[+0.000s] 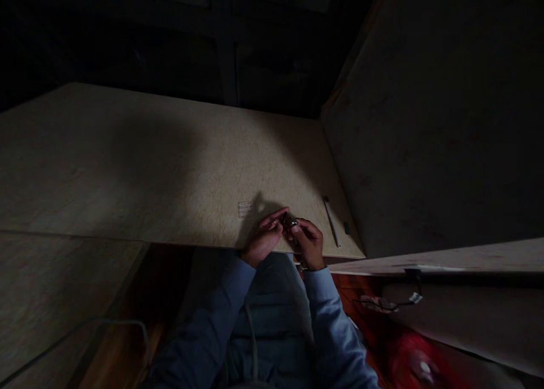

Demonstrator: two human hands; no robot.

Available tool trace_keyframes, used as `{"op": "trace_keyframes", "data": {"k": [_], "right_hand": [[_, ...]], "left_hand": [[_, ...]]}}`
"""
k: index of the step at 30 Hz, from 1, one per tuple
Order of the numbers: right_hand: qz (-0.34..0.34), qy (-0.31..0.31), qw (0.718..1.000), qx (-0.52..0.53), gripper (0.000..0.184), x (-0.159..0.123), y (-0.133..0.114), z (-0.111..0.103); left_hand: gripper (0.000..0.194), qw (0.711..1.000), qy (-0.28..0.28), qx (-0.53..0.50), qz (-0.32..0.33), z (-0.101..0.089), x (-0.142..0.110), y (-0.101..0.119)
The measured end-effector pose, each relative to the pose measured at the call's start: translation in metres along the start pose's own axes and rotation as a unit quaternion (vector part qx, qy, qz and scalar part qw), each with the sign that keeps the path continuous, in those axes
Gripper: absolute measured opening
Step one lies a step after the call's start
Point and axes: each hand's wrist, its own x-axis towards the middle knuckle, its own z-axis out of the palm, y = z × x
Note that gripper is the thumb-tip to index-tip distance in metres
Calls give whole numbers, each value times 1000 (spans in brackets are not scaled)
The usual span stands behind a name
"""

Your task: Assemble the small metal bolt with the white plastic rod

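Close to the front edge of the pale table, my two hands meet around a small dark object with a shiny metal part [291, 221]. My right hand [310, 242] pinches it between thumb and fingers. My left hand [266, 239] is curled against its other side, fingers pointing towards it. Its exact kind is too dark and small to make out. A small clear rectangular piece with rows of marks [245, 210] lies left of my hands. To the right rests a slender pale stick with a dark end, resembling a toothbrush [333, 223], beside a small dark block [347, 228].
The light is dim over the table [221, 151]. A tall panel [437, 134] borders it on the right. Below right, a black cable [382, 306] and a red item [419, 360] lie near the floor. A grey cable [106, 321] runs at lower left.
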Motion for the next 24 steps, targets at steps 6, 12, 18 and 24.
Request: {"op": "trace_keyframes", "data": {"k": [6,12,18,24], "right_hand": [[-9,3,999,-35,17,1,-3,6],[-46,1,997,-70,10,1,-10,7],[-60,-5,993,-100,9,1,-11,5],[-63,-8,994,-92,11,0,-7,3]], "left_hand": [[52,1000,16,4,-6,-2,-3,1],[50,999,28,29,-24,-4,-3,0],[53,999,21,21,-14,-5,-3,0],[54,999,12,29,-13,-5,-4,1]]}}
